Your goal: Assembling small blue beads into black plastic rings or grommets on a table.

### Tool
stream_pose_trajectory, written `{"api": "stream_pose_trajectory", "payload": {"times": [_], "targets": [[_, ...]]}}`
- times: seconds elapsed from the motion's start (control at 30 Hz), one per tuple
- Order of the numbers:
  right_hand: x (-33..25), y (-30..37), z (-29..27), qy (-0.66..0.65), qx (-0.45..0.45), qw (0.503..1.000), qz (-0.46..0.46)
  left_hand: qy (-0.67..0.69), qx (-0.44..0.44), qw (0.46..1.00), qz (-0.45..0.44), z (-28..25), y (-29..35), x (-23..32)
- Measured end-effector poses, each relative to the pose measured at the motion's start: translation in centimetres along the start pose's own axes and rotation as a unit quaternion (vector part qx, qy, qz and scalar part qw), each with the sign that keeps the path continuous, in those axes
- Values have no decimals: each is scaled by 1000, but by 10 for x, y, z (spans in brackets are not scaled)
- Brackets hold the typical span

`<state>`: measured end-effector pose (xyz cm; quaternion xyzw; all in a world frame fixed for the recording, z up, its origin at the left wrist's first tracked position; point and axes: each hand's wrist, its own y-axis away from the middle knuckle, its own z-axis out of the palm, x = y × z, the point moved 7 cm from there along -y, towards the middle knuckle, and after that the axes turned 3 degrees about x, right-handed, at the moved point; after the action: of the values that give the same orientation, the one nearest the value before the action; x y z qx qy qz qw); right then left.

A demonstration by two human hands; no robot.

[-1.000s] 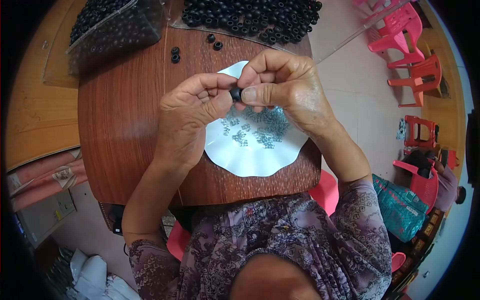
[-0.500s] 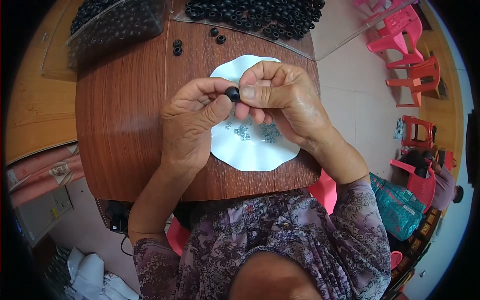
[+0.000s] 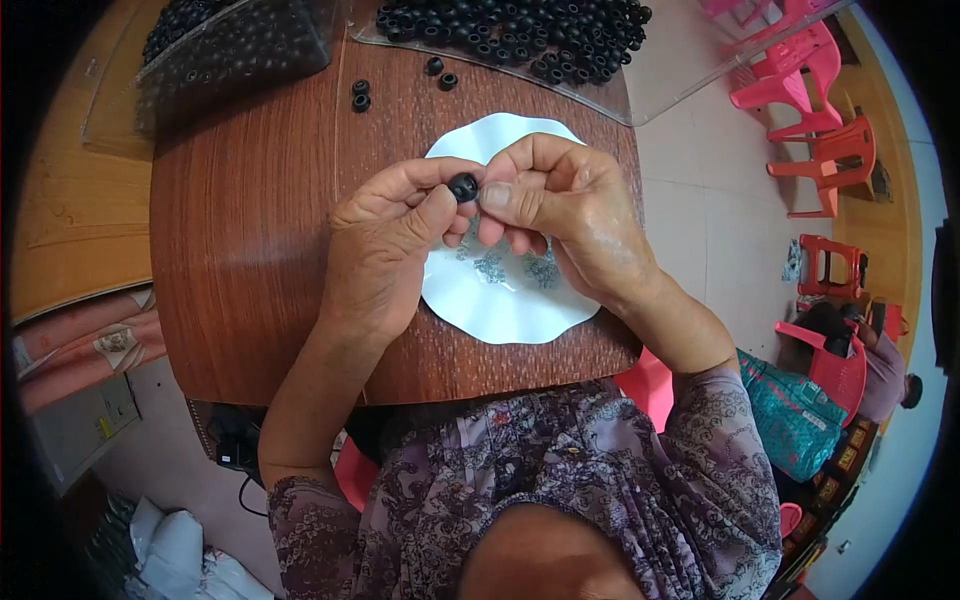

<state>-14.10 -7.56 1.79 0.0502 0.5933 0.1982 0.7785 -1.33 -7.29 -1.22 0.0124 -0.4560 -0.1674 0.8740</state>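
Observation:
Between the thumb and fingers of my left hand (image 3: 385, 240) is a small round black piece (image 3: 462, 187) with a hollow in its face. My right hand (image 3: 570, 205) is closed in a pinch right beside it, thumb against the forefinger; whatever lies between those fingertips is too small or hidden to name. Both hands are above a white plate (image 3: 515, 325) with a wavy rim. Several tiny clear bluish pieces (image 3: 490, 267) lie on it in small heaps, partly hidden by my fingers.
Several loose black pieces (image 3: 434, 66) stand on the brown wooden table (image 3: 250, 230). Behind them, a clear tray (image 3: 600, 108) and a clear bin (image 3: 235, 70) hold many more. Pink and orange chairs (image 3: 825, 165), a teal bag (image 3: 790, 420) and a seated person (image 3: 880, 375) are at the right.
The black piece has turned in my left fingers, so its hollow shows more. My right fingertips have drawn slightly away from it.

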Motion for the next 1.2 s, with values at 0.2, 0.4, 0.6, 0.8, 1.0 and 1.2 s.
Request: {"api": "stream_pose_trajectory", "payload": {"times": [0.2,0.4,0.6,0.8,1.0,1.2], "targets": [[-5,7,1,80,47,990,-108,5,-8,1000,6,3,1,4],[-15,16,3,190,75,944,-258,15,9,1000,1,2,3,0],[-35,25,16,322,77,847,-417,23,1,1000,3,2,1,-3],[-41,25,17,315,63,826,-464,14,-22,999,27,5,-1,2],[-27,29,-7,453,4,823,-343,14,-71,996,44,3,-3,11],[1,46,0,529,-59,792,-300,11,-81,995,48,0,-2,11]]}}
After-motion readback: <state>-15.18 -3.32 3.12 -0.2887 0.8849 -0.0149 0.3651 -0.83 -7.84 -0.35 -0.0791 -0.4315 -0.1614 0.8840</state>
